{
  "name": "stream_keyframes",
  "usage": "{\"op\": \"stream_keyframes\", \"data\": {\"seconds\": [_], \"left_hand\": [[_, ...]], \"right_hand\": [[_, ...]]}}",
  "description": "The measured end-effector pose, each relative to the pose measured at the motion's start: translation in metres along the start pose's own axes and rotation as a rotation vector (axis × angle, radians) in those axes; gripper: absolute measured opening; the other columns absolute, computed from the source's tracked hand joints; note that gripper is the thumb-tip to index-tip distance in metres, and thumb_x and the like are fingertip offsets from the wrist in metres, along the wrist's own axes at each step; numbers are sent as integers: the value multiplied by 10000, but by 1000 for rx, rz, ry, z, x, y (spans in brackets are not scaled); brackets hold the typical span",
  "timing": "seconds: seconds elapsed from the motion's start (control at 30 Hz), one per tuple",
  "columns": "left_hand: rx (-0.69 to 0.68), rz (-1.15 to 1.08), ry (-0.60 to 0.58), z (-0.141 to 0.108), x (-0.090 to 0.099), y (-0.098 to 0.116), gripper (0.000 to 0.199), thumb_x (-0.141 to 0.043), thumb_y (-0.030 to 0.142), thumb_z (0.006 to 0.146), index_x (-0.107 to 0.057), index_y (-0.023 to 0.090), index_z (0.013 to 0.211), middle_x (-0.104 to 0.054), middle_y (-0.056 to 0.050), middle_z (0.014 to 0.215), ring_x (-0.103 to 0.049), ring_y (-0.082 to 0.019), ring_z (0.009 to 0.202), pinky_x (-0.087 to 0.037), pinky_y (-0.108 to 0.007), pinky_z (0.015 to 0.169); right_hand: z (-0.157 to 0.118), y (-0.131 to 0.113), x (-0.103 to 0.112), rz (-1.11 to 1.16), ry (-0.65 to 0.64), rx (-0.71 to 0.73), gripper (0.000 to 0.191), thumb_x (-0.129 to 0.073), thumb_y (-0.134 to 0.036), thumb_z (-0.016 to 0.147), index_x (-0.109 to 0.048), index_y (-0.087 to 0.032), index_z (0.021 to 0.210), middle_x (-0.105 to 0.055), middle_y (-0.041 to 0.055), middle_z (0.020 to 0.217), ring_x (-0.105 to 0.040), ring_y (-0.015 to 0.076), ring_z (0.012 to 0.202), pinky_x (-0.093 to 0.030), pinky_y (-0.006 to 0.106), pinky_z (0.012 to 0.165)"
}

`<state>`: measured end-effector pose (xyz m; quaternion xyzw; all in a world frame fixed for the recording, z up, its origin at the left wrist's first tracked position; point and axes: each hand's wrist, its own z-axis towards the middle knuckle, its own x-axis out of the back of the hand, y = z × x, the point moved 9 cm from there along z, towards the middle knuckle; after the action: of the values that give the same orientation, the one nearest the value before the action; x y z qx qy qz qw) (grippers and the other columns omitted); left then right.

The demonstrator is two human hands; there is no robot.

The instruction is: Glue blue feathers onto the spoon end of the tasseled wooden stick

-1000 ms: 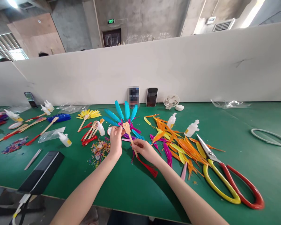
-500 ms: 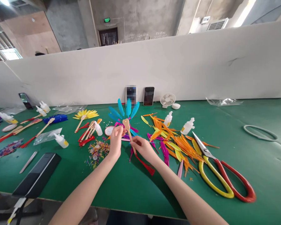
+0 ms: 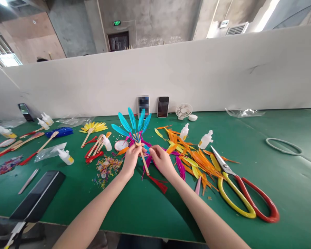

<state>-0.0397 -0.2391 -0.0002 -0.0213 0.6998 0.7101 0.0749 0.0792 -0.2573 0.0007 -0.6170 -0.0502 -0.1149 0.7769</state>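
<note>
My left hand (image 3: 131,159) is closed around the top of the wooden handle (image 3: 144,162) of a small fan. Several bright blue feathers (image 3: 131,119) spread upward from its head, their quills meeting just above my fingers. A red tassel (image 3: 159,184) hangs from the handle's lower end. Just right of the handle, my right hand (image 3: 160,158) has its thumb and fingers pinched together at a loose blue feather (image 3: 146,148). Part of that feather is hidden by the fingers. Magenta feathers (image 3: 180,168) lie beneath and beside my hands.
Orange feathers (image 3: 203,162) and large scissors (image 3: 232,176) lie right, near glue bottles (image 3: 205,139). Left are colourful bits (image 3: 107,168), a yellow feather fan (image 3: 94,127), a white dish (image 3: 121,145) and a black box (image 3: 38,195). Phones (image 3: 163,107) and a small fan (image 3: 184,110) stand by the partition.
The feather fan has been turned over, so its quills now show, and it leans further left. My right hand has let go of the handle and moved up and right to the loose blue feather.
</note>
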Motion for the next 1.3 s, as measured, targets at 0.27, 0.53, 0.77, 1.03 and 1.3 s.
{"op": "stream_keyframes", "data": {"seconds": [0.27,0.53,0.77,1.03,1.3], "left_hand": [[189,-12,-320,-18,-39,-15,177,-581,283,650,-594,131,740,-599,-1,595,-551,-123,557,-423,-270,628],[231,74,-458,-28,-51,-21,159,-570,279,671,-582,134,734,-587,2,586,-544,-125,546,-409,-279,627],[235,78,-461,-28,-52,-20,156,-565,275,668,-577,133,731,-583,3,580,-542,-127,546,-406,-285,637],[235,70,-465,-28,-52,-20,181,-583,296,658,-579,133,736,-582,4,585,-545,-129,553,-409,-287,638],[214,15,-352,-21,-43,-17,148,-591,269,663,-591,137,730,-597,2,591,-548,-126,545,-421,-284,634]], "right_hand": [[11,17,33,456,190,-185,423,-603,-559,571,-551,-182,757,-551,1,668,-534,151,661,-428,273,589],[8,26,42,651,310,-230,318,-719,-422,481,-544,-177,583,-533,-45,534,-488,94,534,-392,235,537],[8,22,40,670,300,-233,322,-730,-419,462,-551,-175,574,-539,-50,520,-494,95,526,-399,234,525],[8,23,39,659,298,-241,335,-731,-425,454,-543,-176,578,-538,-48,529,-497,101,525,-401,243,527],[8,17,35,564,229,-222,350,-666,-499,531,-537,-185,617,-518,-37,567,-488,110,551,-408,248,537]]}}
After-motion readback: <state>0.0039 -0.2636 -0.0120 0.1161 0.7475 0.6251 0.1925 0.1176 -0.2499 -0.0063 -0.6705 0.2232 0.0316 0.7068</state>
